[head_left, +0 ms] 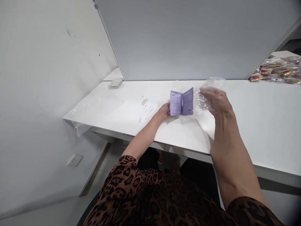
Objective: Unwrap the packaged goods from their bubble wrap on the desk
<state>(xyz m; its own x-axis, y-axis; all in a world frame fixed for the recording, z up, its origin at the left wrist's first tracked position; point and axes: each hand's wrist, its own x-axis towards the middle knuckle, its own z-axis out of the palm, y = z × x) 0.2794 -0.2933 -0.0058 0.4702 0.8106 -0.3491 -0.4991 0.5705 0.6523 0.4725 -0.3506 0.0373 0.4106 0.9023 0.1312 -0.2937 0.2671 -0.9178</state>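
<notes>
A purple folded card (176, 103) with small pale print stands partly opened like a booklet above the white table. My left hand (165, 109) grips it at its left side; most of those fingers are hidden behind the card. Crumpled clear plastic wrap (201, 102) lies right beside the card and reaches up behind my right hand (218, 99). The fingers of my right hand are closed on this plastic. Whether the plastic also runs behind the card is hard to make out.
The white table (258, 125) meets a grey upright panel (188, 40) at its back. A small flat pale stack (115, 83) lies at the far left. Clear plastic (82, 128) hangs over the left front edge. Several wrapped packets (279, 69) lie at the far right.
</notes>
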